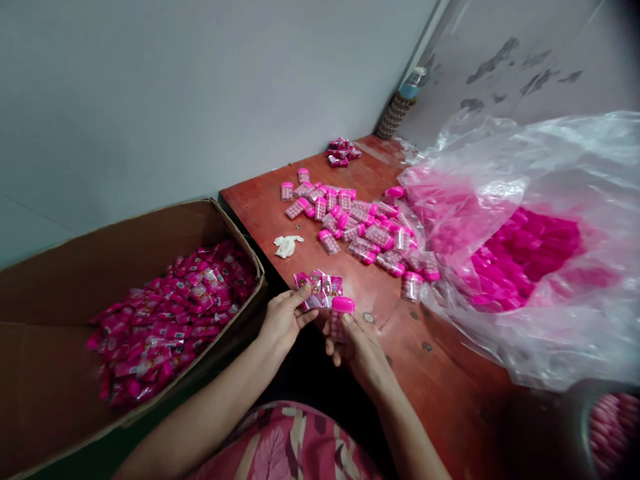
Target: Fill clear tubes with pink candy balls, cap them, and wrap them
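Note:
My left hand (285, 321) pinches a shiny printed plastic sleeve (320, 288) in pink and clear, over the table's near edge. Close beside it, my right hand (357, 343) grips a small clear candy jar (340, 323) with a bright pink cap, held upright. Pale pink balls show through its wall. The cap is close to the sleeve; whether they touch I cannot tell. Beyond my hands, a loose pile of similar capped jars (353, 230) lies on the red table (400, 340). A small bunch of printed sleeves (343, 152) sits at the back.
At left stands a cardboard box (165, 220) holding many wrapped jars (170, 327). A large clear plastic bag (560, 173) of pink caps (525, 253) covers the right side. A crumpled white scrap (287, 245), a bottle (403, 100) and a container of pink balls (580, 427) are around.

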A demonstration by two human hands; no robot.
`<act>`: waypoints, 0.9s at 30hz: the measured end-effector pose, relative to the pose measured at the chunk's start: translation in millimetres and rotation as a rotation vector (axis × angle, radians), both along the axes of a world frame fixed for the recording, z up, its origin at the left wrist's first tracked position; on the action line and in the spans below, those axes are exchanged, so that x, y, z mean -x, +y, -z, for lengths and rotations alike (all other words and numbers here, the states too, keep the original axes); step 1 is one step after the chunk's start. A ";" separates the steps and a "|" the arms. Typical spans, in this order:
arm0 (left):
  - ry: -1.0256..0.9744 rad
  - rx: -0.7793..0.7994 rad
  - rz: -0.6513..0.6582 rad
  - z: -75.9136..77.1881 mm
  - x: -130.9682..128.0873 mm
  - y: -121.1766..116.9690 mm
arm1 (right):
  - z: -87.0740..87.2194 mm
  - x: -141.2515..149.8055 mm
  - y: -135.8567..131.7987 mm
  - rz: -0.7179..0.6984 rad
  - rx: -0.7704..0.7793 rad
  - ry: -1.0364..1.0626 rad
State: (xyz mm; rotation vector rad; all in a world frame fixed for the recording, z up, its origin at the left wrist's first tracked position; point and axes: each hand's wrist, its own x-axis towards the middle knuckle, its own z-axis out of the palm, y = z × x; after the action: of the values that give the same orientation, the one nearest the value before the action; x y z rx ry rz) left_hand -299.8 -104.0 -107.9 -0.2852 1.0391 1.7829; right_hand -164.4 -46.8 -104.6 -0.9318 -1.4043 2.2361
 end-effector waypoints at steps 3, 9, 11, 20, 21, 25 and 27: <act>-0.069 -0.019 -0.039 -1.7 -2.9 4.7 | 0.9 -3.3 -3.7 -0.020 0.003 0.012; -0.183 -0.032 -0.076 -3.9 -11.4 11.8 | -9.6 -6.3 -15.1 -0.058 -0.141 -0.108; -0.200 -0.047 -0.070 -4.3 -14.7 12.3 | -10.6 -4.9 -19.2 -0.050 -0.190 -0.147; -0.053 -0.161 0.011 -10.7 -23.3 7.5 | -7.8 2.6 -22.8 0.011 -0.217 -0.170; -0.018 -0.161 0.039 -11.4 -23.4 6.9 | -7.3 2.4 -22.5 -0.004 -0.205 -0.153; 0.123 -0.197 0.121 -14.0 -21.2 4.6 | -5.0 1.4 -21.1 -0.022 -0.177 -0.124; 0.192 -0.222 0.164 -15.6 -19.5 3.5 | -4.4 2.0 -20.8 0.007 -0.217 -0.151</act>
State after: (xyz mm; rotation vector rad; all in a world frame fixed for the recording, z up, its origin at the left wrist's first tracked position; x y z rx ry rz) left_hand -280.3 -100.4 -92.3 0.1072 0.9563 1.7812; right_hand -166.3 -67.6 -100.2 -1.0446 -1.6671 1.9938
